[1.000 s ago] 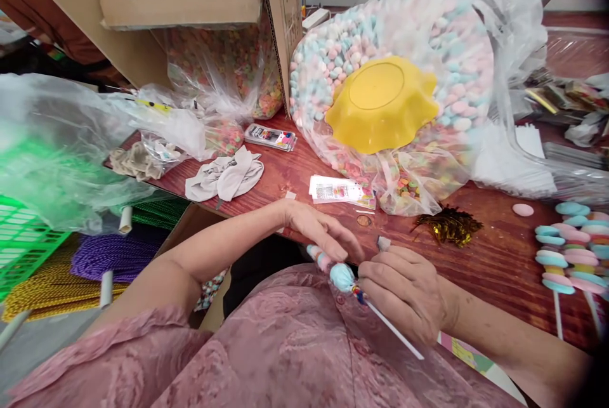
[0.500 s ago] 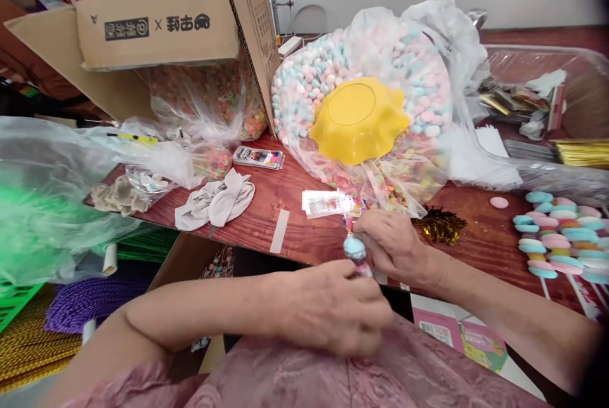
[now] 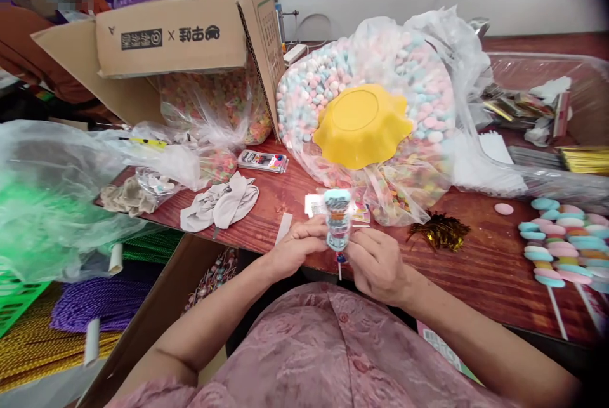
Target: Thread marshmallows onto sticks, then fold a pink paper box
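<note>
A wrapped marshmallow skewer [image 3: 337, 221], blue with an orange band, stands upright between my two hands at the table's front edge. Its white stick points down. My left hand [image 3: 301, 244] is closed, with its fingertips pinching the skewer's left side. From the other side, my closed right hand [image 3: 378, 262] grips it low down, near a small red and blue part above the stick. Behind the skewer lie printed white cards [image 3: 314, 205], partly hidden by it. Gold tinsel [image 3: 440, 230] rests to the right of my right hand.
A big clear bag of marshmallows [image 3: 428, 103] carries a yellow scalloped bowl [image 3: 361, 117], upside down. Several marshmallow skewers [image 3: 561, 243] lie at right, beside a clear plastic tray [image 3: 523, 60]. At left are light gloves [image 3: 223, 202] and a cardboard box [image 3: 166, 33]. Another person's sleeve [image 3: 42, 59] shows behind.
The skewer has turned upright, its stick now pointing down. My left hand has moved up and left from over my lap to the skewer's side; my right hand has dropped slightly.
</note>
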A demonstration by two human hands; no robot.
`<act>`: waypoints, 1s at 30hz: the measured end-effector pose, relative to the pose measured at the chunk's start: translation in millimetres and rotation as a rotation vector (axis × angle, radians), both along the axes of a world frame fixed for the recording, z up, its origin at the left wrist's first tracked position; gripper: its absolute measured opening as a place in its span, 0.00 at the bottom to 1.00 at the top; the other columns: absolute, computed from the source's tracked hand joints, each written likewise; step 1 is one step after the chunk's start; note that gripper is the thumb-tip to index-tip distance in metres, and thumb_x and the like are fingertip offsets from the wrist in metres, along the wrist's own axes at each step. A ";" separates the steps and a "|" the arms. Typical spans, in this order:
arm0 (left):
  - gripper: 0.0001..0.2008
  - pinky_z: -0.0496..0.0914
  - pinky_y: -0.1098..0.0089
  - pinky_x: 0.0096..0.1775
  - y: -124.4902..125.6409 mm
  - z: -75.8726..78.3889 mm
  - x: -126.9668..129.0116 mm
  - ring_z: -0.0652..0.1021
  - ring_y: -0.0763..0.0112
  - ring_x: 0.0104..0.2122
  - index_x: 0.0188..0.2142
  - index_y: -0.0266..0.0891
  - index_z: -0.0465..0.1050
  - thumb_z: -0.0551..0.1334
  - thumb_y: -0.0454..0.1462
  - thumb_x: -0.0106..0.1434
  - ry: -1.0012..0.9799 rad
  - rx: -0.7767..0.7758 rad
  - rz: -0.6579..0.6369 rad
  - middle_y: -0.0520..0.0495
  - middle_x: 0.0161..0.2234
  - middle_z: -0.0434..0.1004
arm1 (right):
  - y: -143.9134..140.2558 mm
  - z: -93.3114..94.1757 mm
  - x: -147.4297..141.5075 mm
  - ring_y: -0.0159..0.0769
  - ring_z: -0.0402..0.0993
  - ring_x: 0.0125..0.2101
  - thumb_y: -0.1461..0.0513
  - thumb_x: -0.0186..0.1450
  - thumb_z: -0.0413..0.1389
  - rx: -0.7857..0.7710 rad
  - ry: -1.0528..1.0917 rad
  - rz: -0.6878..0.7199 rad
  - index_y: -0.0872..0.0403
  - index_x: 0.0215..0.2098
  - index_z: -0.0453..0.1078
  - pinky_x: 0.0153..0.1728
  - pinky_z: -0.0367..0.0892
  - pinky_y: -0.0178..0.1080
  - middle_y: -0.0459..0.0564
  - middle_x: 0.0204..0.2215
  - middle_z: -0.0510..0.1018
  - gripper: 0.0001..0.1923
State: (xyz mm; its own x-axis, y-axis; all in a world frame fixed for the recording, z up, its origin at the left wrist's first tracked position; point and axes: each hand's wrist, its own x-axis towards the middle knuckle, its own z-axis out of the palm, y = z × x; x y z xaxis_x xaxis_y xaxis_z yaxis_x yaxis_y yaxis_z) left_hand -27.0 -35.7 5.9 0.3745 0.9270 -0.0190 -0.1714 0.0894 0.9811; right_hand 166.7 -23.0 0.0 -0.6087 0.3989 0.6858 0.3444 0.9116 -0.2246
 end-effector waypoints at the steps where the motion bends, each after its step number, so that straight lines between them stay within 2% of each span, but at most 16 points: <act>1: 0.11 0.57 0.55 0.61 -1.7 -1.4 -2.6 0.71 0.57 0.54 0.37 0.41 0.82 0.62 0.34 0.56 -0.073 -0.092 -0.015 0.45 0.48 0.77 | 0.8 -2.5 -1.5 0.34 0.59 0.24 0.73 0.62 0.44 0.074 -0.027 -0.023 0.54 0.28 0.64 0.27 0.56 0.38 0.48 0.22 0.68 0.12; 3: 0.12 0.59 0.53 0.59 -3.7 -1.9 -8.6 0.71 0.53 0.54 0.35 0.40 0.83 0.62 0.36 0.53 -0.191 -0.192 -0.047 0.43 0.48 0.77 | 2.5 -7.6 -5.2 0.34 0.59 0.25 0.73 0.61 0.45 0.143 -0.062 -0.069 0.54 0.27 0.63 0.27 0.55 0.38 0.48 0.21 0.68 0.12; 5: 0.11 0.61 0.54 0.58 -5.4 -0.4 -12.8 0.70 0.50 0.55 0.32 0.39 0.83 0.62 0.39 0.54 -0.258 -0.195 -0.072 0.42 0.50 0.76 | 4.8 -11.9 -9.3 0.35 0.61 0.26 0.73 0.62 0.46 0.180 -0.086 -0.093 0.54 0.28 0.65 0.28 0.56 0.38 0.48 0.22 0.69 0.11; 8: 0.11 0.64 0.60 0.55 -9.7 -0.6 -10.1 0.71 0.55 0.54 0.28 0.38 0.81 0.63 0.42 0.57 -0.227 -0.194 0.022 0.43 0.55 0.71 | 9.2 -15.7 -15.2 0.35 0.62 0.27 0.71 0.63 0.46 0.223 -0.093 -0.115 0.55 0.29 0.67 0.30 0.57 0.38 0.49 0.22 0.70 0.11; 10: 0.09 0.67 0.65 0.51 -13.6 -5.3 -2.8 0.72 0.62 0.52 0.37 0.41 0.81 0.68 0.39 0.55 -0.201 -0.221 0.138 0.46 0.57 0.69 | 12.1 -15.8 -17.8 0.35 0.62 0.26 0.71 0.63 0.47 0.227 -0.074 -0.131 0.55 0.29 0.67 0.29 0.57 0.39 0.50 0.23 0.72 0.10; 12: 0.24 0.69 0.68 0.46 -17.3 -12.5 5.1 0.74 0.67 0.47 0.48 0.47 0.76 0.72 0.36 0.50 -0.199 -0.232 0.169 0.48 0.53 0.72 | 14.0 -13.9 -18.8 0.35 0.64 0.27 0.70 0.63 0.48 0.153 -0.014 -0.131 0.56 0.30 0.68 0.29 0.58 0.39 0.51 0.24 0.73 0.09; 13: 0.28 0.70 0.69 0.44 -18.9 -16.2 7.9 0.75 0.68 0.44 0.52 0.47 0.73 0.73 0.36 0.50 -0.188 -0.231 0.139 0.47 0.49 0.74 | 14.5 -12.3 -18.8 0.34 0.64 0.27 0.70 0.63 0.48 0.064 0.038 -0.124 0.56 0.30 0.69 0.30 0.58 0.38 0.50 0.25 0.73 0.09; 14: 0.28 0.71 0.69 0.41 -20.2 -19.4 9.5 0.76 0.69 0.40 0.53 0.45 0.72 0.72 0.38 0.52 -0.150 -0.218 0.103 0.47 0.44 0.76 | 14.6 -10.5 -18.7 0.33 0.65 0.26 0.69 0.63 0.49 -0.072 0.105 -0.118 0.56 0.30 0.69 0.30 0.59 0.37 0.49 0.24 0.73 0.09; 16: 0.22 0.71 0.68 0.40 -22.2 -23.9 8.0 0.76 0.71 0.35 0.52 0.39 0.72 0.67 0.40 0.58 0.001 -0.105 0.098 0.46 0.38 0.77 | 13.6 -7.4 -18.7 0.31 0.65 0.25 0.66 0.64 0.51 -0.487 0.270 -0.090 0.55 0.27 0.68 0.29 0.59 0.35 0.46 0.22 0.71 0.08; 18: 0.18 0.71 0.67 0.42 -23.5 -25.3 0.9 0.76 0.70 0.36 0.51 0.37 0.73 0.63 0.38 0.62 0.216 0.163 0.153 0.44 0.39 0.77 | 10.1 -7.0 -20.8 0.28 0.61 0.21 0.60 0.61 0.55 -1.021 0.429 -0.012 0.54 0.25 0.65 0.23 0.56 0.33 0.43 0.19 0.67 0.08; 20: 0.14 0.70 0.66 0.44 -25.1 -23.1 -10.3 0.76 0.69 0.39 0.49 0.37 0.74 0.59 0.33 0.64 0.443 0.475 0.177 0.43 0.41 0.78 | 2.5 -10.3 -27.1 0.25 0.51 0.16 0.56 0.56 0.58 -1.538 0.518 0.134 0.53 0.23 0.61 0.18 0.48 0.32 0.40 0.16 0.61 0.12; 22: 0.14 0.70 0.66 0.43 -29.1 -16.0 -24.3 0.76 0.68 0.40 0.45 0.37 0.75 0.54 0.30 0.64 0.652 0.674 0.136 0.42 0.39 0.78 | -9.7 -15.9 -38.4 0.22 0.41 0.15 0.54 0.53 0.60 -1.878 0.519 0.275 0.52 0.23 0.57 0.15 0.40 0.31 0.36 0.14 0.54 0.16; 23: 0.16 0.70 0.67 0.43 -32.4 -10.2 -32.5 0.75 0.68 0.39 0.43 0.38 0.76 0.52 0.28 0.63 0.743 0.713 0.102 0.42 0.38 0.78 | -17.0 -18.6 -45.3 0.22 0.38 0.15 0.54 0.52 0.60 -1.965 0.497 0.322 0.51 0.23 0.55 0.15 0.38 0.31 0.35 0.14 0.52 0.17; 25: 0.17 0.69 0.69 0.41 -42.3 5.0 -52.3 0.74 0.68 0.38 0.40 0.39 0.77 0.51 0.26 0.61 0.902 0.681 -0.003 0.43 0.37 0.78 | -31.3 -22.3 -58.2 0.21 0.37 0.15 0.53 0.53 0.60 -2.023 0.455 0.372 0.51 0.23 0.56 0.15 0.37 0.31 0.37 0.15 0.54 0.17; 28: 0.18 0.68 0.72 0.39 -64.0 28.3 -92.7 0.75 0.70 0.36 0.33 0.41 0.77 0.51 0.24 0.54 1.152 0.445 -0.201 0.47 0.33 0.78 | -42.7 -23.5 -63.4 0.23 0.45 0.14 0.51 0.59 0.58 -1.937 0.452 0.347 0.52 0.31 0.63 0.15 0.41 0.32 0.42 0.18 0.66 0.14; 30: 0.18 0.68 0.73 0.37 -80.7 36.6 -123.0 0.76 0.70 0.32 0.32 0.43 0.78 0.54 0.25 0.50 1.402 0.230 -0.251 0.50 0.30 0.78 | -40.7 -24.5 -52.6 0.24 0.53 0.15 0.52 0.60 0.58 -1.811 0.467 0.277 0.52 0.37 0.65 0.17 0.47 0.32 0.43 0.22 0.71 0.14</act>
